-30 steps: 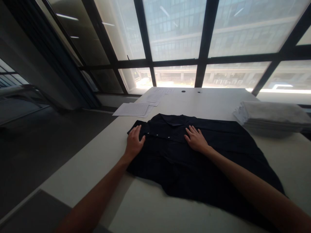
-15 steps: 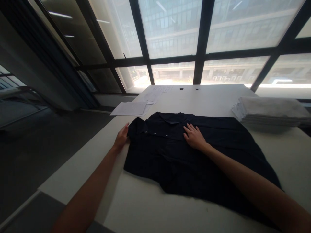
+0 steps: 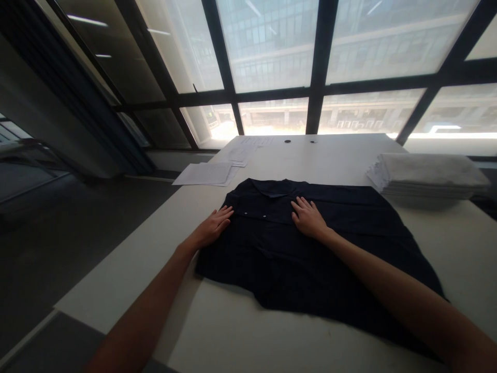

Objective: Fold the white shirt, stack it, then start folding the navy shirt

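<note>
A dark navy shirt (image 3: 248, 248) with small white buttons lies spread on the white table (image 3: 143, 233). My left hand (image 3: 213, 226) rests on the shirt's left edge, fingers stretched out over the cloth close to the buttons. On the middle of the shirt my right hand (image 3: 308, 215) lies flat, its fingers spread. Neither hand grips the cloth. My right forearm crosses the right part of the shirt and covers some of it.
Loose paper sheets (image 3: 204, 174) lie at the table's far left edge. A stack of folded light cloth (image 3: 430, 176) stands at the right, beyond the shirt. Large framed windows (image 3: 272, 46) rise behind the table, and a dark curtain (image 3: 73, 88) hangs at the left.
My left hand has moved right onto the shirt, and the raised collar-like part it held at the left edge now lies flat under it. My right hand stays in place.
</note>
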`<state>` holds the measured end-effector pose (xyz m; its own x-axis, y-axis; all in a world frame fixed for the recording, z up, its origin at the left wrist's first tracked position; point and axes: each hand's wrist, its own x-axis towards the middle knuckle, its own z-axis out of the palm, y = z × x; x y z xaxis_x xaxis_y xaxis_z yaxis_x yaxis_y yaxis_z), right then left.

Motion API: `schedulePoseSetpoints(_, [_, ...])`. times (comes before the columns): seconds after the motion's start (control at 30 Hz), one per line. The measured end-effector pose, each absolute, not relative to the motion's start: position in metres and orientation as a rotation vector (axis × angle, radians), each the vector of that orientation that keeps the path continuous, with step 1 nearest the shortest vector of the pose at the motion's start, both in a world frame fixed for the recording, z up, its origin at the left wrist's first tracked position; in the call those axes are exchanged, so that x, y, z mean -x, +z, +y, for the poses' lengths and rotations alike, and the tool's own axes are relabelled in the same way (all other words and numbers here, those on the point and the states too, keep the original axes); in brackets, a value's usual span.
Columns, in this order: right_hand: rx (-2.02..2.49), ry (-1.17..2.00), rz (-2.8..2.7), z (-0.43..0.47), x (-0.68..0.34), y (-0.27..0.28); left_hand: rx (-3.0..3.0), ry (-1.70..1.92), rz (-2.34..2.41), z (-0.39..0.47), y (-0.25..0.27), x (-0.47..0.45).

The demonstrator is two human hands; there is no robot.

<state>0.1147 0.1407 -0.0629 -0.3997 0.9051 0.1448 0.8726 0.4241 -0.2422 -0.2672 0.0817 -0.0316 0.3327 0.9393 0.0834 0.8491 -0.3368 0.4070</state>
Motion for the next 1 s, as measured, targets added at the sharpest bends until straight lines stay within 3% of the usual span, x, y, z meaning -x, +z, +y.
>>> schedulePoseSetpoints(0.23, [1.555, 0.191, -2.422, 0.141, -0.114, -0.063, -2.093, 0.977, 1.766, 0.104, -0.025, 0.263])
schedulePoseSetpoints(0.43, [1.550, 0.190, -2.417, 0.141, -0.114, -0.062, -1.832, 0.835, 1.467, 0.149, -0.019, 0.257])
schedulePoseSetpoints(0.57, [1.545, 0.191, -2.423, 0.141, -0.115, -0.063, -1.894, 0.964, 1.661, 0.176, -0.031, 0.258])
schedulePoseSetpoints(0.77, [1.569, 0.209, -2.392, 0.139, -0.113, -0.061, -2.345, 0.441, 1.834, 0.179, -0.060, 0.248])
schedulePoseSetpoints(1.0, [1.792, 0.222, -2.307, 0.137, -0.117, -0.060, -2.456, 0.014, 2.003, 0.170, -0.056, 0.247])
